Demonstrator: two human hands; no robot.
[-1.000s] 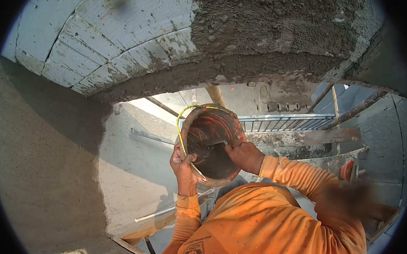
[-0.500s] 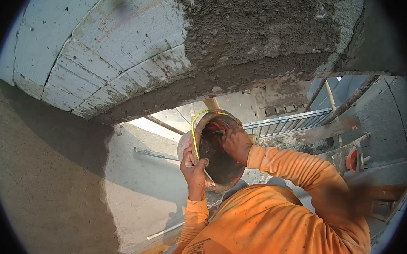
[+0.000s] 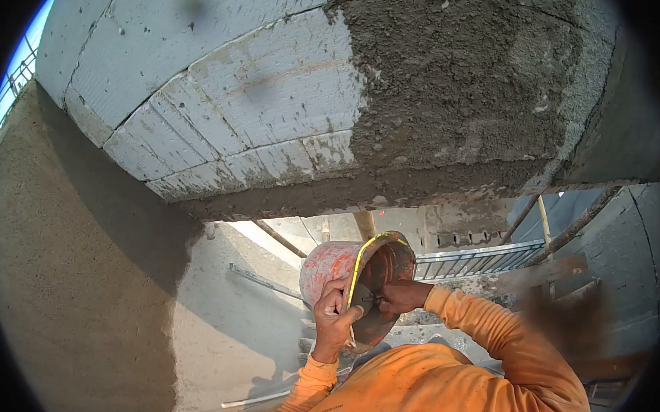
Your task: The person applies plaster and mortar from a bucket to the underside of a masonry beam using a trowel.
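A round reddish bucket (image 3: 327, 264) with a yellow band along its rim is tilted, its opening turned toward my body. My left hand (image 3: 331, 319) grips the rim at the lower left, with the thumb over the edge. Inside the opening, my right hand (image 3: 401, 296) is closed around something I cannot make out; a dark greyish shape lies beside its fingers. Wet grey mortar (image 3: 463, 86) covers part of the wall above, next to bare pale blocks (image 3: 277, 84).
A plastered wall (image 3: 80, 267) stands on the left. Below the beam are a metal railing (image 3: 480, 260), wooden poles (image 3: 577, 223) and a metal strip (image 3: 266, 283). A blurred dark shape is at the right.
The view has shifted, so the wall and bucket appear lower and further right. The bucket shows more of its outer side, and my right hand is closed nearer the rim's middle.
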